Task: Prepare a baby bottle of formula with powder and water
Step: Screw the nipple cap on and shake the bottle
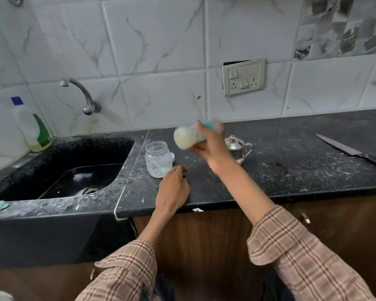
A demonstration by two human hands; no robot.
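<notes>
Bottle blurs above the worktop, tipped sideways just right of the jar, my right hand gripping it tight, I judge to mix the formula, while my left hand rests empty, loosely curled, beside the jar.

No words or numbers can be read; the green label on the soap bottle, at nine o'clock, seems too blurry.
</notes>
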